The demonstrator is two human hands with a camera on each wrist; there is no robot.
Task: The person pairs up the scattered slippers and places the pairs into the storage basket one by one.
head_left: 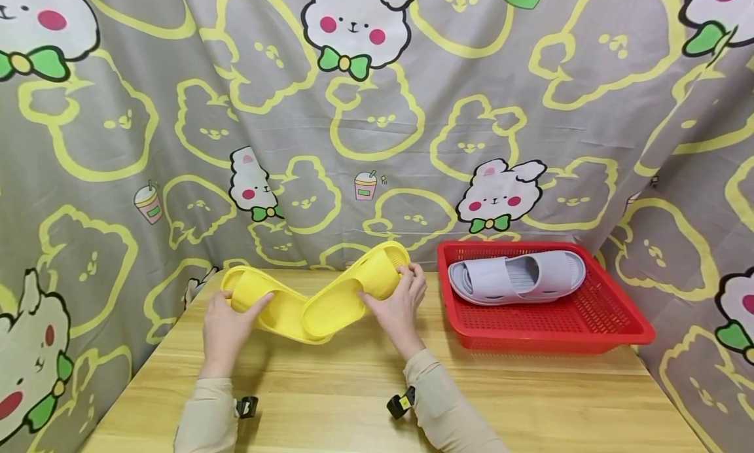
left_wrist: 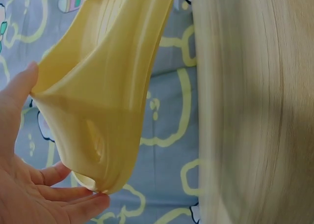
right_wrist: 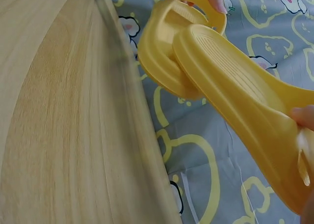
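Two yellow slippers are held up over the wooden table, heel ends overlapping in a shallow V. My left hand [head_left: 226, 328] grips the toe end of the left slipper [head_left: 283, 315], thumb on the strap. In the left wrist view its fingers [left_wrist: 49, 177] touch the toe tip. With thumb and fingers, my right hand [head_left: 400, 302] holds the strap end of the right slipper [head_left: 336, 307]. That slipper's heel lies in front of the left one's heel, as the right wrist view also shows. Whether the slippers' undersides touch the table is hard to tell.
A red plastic basket [head_left: 542, 338] stands on the right of the table [head_left: 330, 400]. Inside it lie grey slippers [head_left: 489, 279], one nested against the other. Behind the table hangs a grey patterned curtain [head_left: 406, 126].
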